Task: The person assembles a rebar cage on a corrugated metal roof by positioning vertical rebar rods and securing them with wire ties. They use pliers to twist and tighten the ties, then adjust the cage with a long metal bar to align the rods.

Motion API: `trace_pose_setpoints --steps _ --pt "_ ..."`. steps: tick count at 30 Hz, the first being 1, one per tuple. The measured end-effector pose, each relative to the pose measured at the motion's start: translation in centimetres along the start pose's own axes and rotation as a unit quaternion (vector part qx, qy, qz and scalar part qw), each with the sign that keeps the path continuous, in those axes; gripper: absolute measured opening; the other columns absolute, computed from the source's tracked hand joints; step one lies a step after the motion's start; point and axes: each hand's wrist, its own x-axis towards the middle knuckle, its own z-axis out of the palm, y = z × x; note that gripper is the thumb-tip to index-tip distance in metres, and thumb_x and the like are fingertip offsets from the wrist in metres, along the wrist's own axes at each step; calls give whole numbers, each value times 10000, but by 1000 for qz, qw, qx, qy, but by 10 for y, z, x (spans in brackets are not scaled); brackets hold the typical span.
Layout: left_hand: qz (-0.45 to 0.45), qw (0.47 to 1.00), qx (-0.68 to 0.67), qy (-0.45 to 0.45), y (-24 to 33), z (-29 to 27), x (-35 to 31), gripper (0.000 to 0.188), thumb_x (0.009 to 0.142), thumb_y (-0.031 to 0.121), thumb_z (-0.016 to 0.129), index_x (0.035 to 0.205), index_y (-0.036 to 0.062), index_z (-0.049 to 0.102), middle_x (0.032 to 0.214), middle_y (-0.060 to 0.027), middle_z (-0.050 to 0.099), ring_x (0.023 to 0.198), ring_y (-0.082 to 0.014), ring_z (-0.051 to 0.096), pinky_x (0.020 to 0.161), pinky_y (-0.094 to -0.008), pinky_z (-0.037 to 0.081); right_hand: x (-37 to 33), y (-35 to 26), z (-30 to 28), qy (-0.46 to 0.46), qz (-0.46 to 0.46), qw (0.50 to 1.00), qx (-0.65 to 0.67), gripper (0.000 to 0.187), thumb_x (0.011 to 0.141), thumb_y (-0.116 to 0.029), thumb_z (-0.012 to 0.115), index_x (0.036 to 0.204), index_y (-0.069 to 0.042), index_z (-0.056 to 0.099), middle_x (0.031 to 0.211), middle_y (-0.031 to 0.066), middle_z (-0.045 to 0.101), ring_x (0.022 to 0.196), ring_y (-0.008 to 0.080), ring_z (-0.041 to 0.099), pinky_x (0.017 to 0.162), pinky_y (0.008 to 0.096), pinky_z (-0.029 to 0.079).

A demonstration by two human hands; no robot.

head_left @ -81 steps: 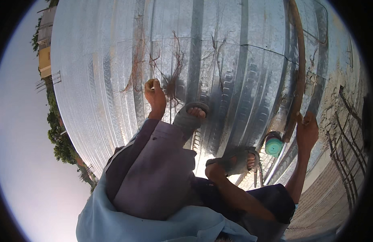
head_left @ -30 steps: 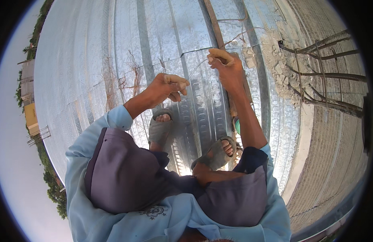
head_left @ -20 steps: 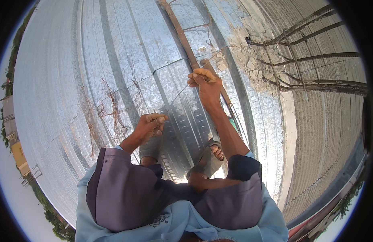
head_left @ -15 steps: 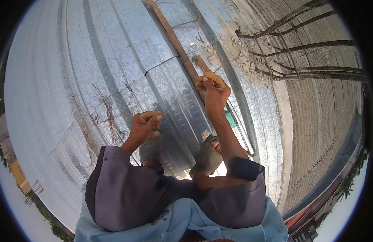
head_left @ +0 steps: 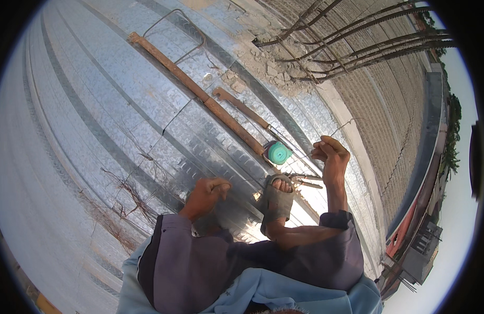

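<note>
My right hand [head_left: 332, 156] is raised at the right, fingertips pinched on a thin wire [head_left: 340, 127] whose free end sticks out beyond them. My left hand [head_left: 206, 196] is closed low over the metal sheeting; whatever its fingers hold is hidden. Between the hands, a round turquoise roll [head_left: 279, 153] lies beside the lower end of a long rusty pipe [head_left: 200, 94]. A rusty bar with a notched end [head_left: 242, 107] lies parallel to the pipe. My sandalled foot [head_left: 278, 201] stands just below the roll, beside some thin brown rods [head_left: 306, 181].
Ribbed metal sheeting [head_left: 95, 104] spreads underfoot. Loose thin tie wires [head_left: 129, 199] lie to the left. Bent rebars [head_left: 367, 49] stick out at the upper right over broken concrete [head_left: 273, 70]. A bent metal rod loop [head_left: 200, 36] lies near the pipe's far end.
The view has turned, so the pipe and rebars sit further left. My right hand has moved right, away from the pipe, uncovering the turquoise roll. My left hand has moved lower, nearer my foot.
</note>
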Motion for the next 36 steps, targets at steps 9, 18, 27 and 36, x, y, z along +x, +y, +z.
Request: trace_pose_setpoints --steps 9,18,27,36 --pt "141 975 136 -108 101 6 96 201 950 149 625 976 -35 702 793 -125 686 671 -180 650 650 -349 517 -16 -18 37 -327 -148 909 -210 257 939 -227 700 1117 -41 703 1001 109 704 861 227 666 763 368 534" --pt "83 919 382 40 155 -70 334 277 983 173 563 1173 17 691 996 -166 724 879 -275 688 795 -397 539 6 -58 -29 -27 -179 897 -404 88 917 -7 609 1003 13 615 864 182 624 713 387 638 609 460 493" --pt "296 695 625 197 176 -88 514 400 922 165 590 1319 211 600 1173 -119 603 1116 -318 594 970 -449 453 37 10 -84 -108 -170 890 -409 117 920 -32 596 854 57 634 781 228 655 674 363 654 616 408 501" --pt "235 773 466 362 186 -52 531 369 880 156 654 1218 25 588 1186 -168 567 1188 -348 534 1007 -503 415 20 36 -82 -58 -102 924 -365 92 904 -50 643 895 42 644 808 223 666 725 373 678 640 408 525"
